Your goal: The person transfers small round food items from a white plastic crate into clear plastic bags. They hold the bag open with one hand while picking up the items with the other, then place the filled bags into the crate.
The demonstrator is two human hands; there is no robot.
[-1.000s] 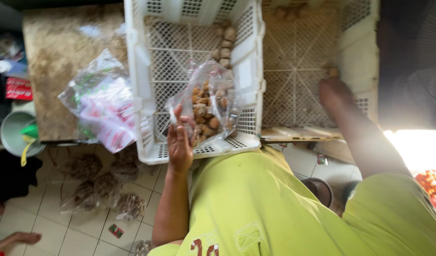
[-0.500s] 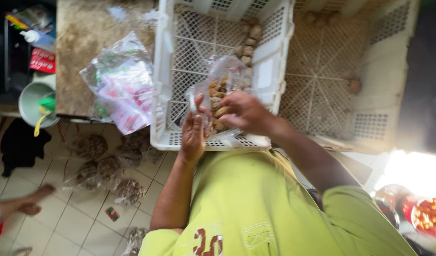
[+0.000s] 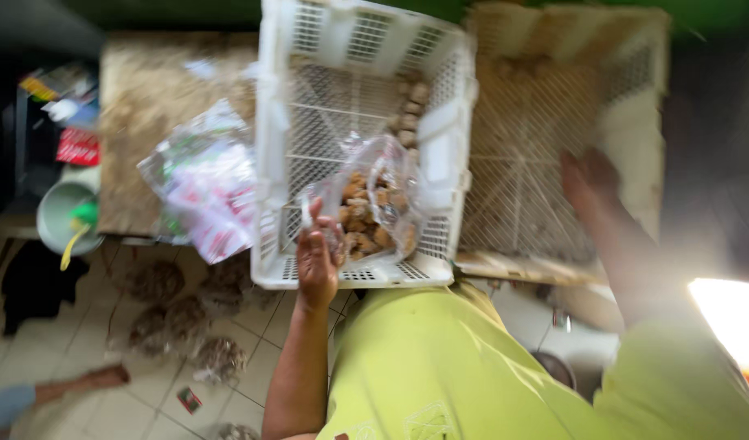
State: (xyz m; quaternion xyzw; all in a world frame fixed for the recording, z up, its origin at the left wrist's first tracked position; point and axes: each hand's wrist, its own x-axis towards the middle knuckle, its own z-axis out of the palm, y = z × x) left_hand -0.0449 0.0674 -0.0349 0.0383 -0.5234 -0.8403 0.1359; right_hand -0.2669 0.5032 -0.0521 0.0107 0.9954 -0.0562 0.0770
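Observation:
My left hand (image 3: 317,261) grips the mouth of a clear plastic bag (image 3: 378,204) partly filled with small brown lumps. It holds the bag over the near end of a white slatted plastic crate (image 3: 350,277). A few more brown lumps (image 3: 411,106) lie along the crate's right wall. My right hand (image 3: 590,183), blurred, reaches into a second, beige crate (image 3: 627,138) on the right with its fingers apart and nothing seen in it. A lime-green shirt (image 3: 464,367) fills the bottom of the view.
A stack of empty printed plastic bags (image 3: 207,191) lies on a brown stone table (image 3: 154,98) left of the white crate. A pale green bucket (image 3: 65,216) stands at the left. Several filled bags (image 3: 187,318) sit on the tiled floor. Another person's foot (image 3: 97,379) shows at lower left.
My right hand has left the bag and swung right into the beige crate. My left hand still holds the bag in much the same place.

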